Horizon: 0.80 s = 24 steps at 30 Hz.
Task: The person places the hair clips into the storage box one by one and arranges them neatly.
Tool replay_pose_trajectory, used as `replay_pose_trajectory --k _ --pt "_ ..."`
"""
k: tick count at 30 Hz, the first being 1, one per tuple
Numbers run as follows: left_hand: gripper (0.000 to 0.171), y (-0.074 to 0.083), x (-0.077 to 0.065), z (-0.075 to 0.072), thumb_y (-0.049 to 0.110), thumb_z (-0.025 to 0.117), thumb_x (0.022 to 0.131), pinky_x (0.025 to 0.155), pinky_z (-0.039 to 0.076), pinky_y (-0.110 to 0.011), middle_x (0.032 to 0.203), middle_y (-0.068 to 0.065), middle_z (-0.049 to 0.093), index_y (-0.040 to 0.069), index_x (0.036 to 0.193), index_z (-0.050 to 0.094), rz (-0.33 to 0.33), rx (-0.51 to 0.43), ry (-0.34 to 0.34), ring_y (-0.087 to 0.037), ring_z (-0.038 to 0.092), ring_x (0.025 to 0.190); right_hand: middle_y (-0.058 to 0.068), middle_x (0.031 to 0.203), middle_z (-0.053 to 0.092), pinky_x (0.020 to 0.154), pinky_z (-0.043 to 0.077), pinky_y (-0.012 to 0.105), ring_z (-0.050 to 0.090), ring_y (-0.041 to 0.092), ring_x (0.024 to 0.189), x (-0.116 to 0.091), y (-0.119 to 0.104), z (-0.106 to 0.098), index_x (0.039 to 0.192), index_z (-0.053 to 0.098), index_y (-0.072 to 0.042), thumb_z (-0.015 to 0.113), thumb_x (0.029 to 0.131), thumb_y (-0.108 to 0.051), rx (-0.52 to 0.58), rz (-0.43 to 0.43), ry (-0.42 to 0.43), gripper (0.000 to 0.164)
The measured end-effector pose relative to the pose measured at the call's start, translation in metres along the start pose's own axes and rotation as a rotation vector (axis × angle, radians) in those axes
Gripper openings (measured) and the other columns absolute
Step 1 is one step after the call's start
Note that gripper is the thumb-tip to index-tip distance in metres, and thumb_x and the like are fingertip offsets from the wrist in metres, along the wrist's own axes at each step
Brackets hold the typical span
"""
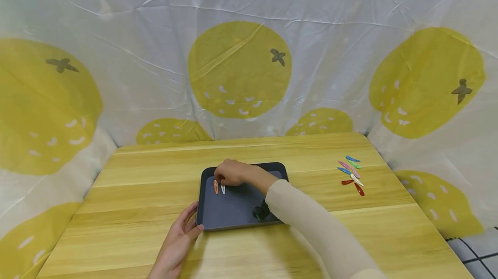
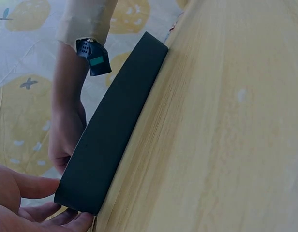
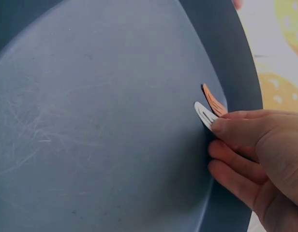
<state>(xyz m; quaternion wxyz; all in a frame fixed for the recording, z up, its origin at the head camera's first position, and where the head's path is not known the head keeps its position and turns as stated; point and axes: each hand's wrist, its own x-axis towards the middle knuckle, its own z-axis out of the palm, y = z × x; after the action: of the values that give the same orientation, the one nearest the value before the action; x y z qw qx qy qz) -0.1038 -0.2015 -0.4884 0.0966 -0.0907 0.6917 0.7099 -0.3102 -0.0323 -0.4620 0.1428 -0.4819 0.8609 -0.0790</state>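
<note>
The white clip [image 3: 202,113] was pinched at one end between the thumb and finger of the right hand [image 1: 232,172], its other end left sticking out on the near side of that hand. Whether the tray's floor was touched by it cannot be told. Just to its left, the orange clip [image 1: 215,187] was seen lying nearly parallel; in the right wrist view its end was partly covered by the fingers, and contact could not be judged.

Both clips were contained in the dark tray [image 1: 229,210], near its left wall. The tray's near left corner was grasped by the left hand [image 1: 180,235], thumb on the near side and fingers along the left wall.

The far rim was placed just beyond the right hand; the tray's floor was spread nearer and to its right, partly covered by the sleeve [image 1: 307,210] and a black wrist camera [image 1: 261,212]. Well apart to the right of the right hand, loose clips [image 1: 344,170] in blue, pink, green, white and red were scattered on the surface [image 1: 128,192], which was bounded beyond both hands by a fruit-printed cloth [image 1: 155,67].
</note>
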Motion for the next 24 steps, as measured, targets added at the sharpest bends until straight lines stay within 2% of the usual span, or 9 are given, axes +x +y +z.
replay_pose_trajectory --k 10,24 --pt "0.07 0.001 0.0011 -0.0011 -0.01 0.053 0.1 0.118 0.029 -0.056 0.167 -0.022 0.018 0.004 0.162 0.024 -0.016 0.006 0.001 -0.047 0.019 0.151 -0.008 0.084 0.062 0.066 0.048 0.024 0.057 0.008 0.075 0.0007 -0.0033 0.0007 0.102 0.076 -0.015 0.074 0.098 -0.017 -0.043 0.036 0.001 0.004" --pt "0.07 0.0023 0.0003 -0.0003 -0.011 0.052 0.099 0.118 0.028 -0.058 0.167 -0.024 0.018 0.002 0.162 0.025 -0.015 -0.004 0.003 -0.049 0.019 0.15 -0.007 0.082 0.058 0.064 0.044 0.025 0.054 0.011 0.074 -0.006 -0.0014 0.0012 0.1 0.073 -0.017 0.072 0.099 -0.012 -0.061 0.033 0.019 0.004"
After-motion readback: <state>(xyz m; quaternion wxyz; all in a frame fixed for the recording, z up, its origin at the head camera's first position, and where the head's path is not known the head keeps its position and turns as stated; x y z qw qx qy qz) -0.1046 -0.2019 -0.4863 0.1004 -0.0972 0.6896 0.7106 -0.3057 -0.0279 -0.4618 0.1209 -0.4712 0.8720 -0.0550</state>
